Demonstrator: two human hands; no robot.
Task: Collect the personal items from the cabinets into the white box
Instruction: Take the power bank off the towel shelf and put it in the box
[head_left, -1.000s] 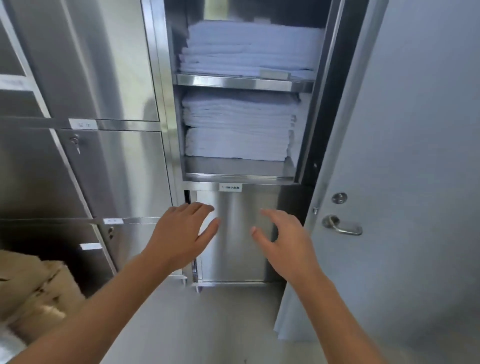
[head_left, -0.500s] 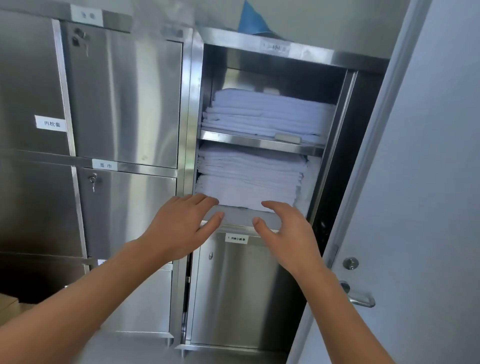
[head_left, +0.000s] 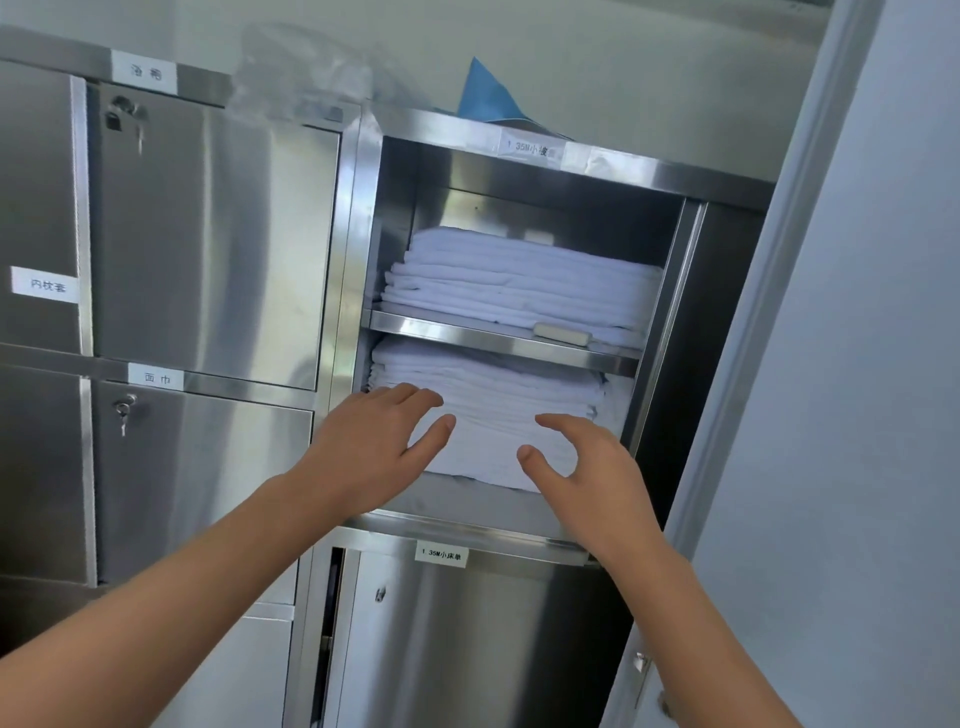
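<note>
A steel cabinet (head_left: 363, 218) fills the view, most of its doors closed. One compartment stands open, split by a shelf (head_left: 467, 336) into two levels. On the upper level lies a stack of folded white linen (head_left: 519, 275); a second stack (head_left: 498, 400) fills the lower level. A small pale bar (head_left: 562, 333) rests on the front edge of the shelf, just in front of the upper stack; what it is cannot be told.

Both hands are raised in front of the lower stack and hold nothing. The left hand (head_left: 363, 452) has its fingers straight and slightly spread, the tips over the left part of the stack. The right hand (head_left: 587, 467) has its fingers loosely bent and its thumb held apart, over the right part. Whether either one touches the linen cannot be told.

White labels mark the compartments. The label above the open one (head_left: 530, 150) reads "1 35M小被", with more that is blurred. The label on the door below (head_left: 441, 555) reads "1 35M小床单". To the left, one label (head_left: 47, 286) reads "内枕套", another (head_left: 156, 378) reads "面巾", and the top label (head_left: 145, 73) looks like "浴袍". A key (head_left: 124, 410) hangs in the lock under "面巾", and a padlock (head_left: 115, 118) hangs on the door above it.

A blue cloth (head_left: 488, 98) sticks up on top of the cabinet. A pale door (head_left: 857, 364) stands at the right.
</note>
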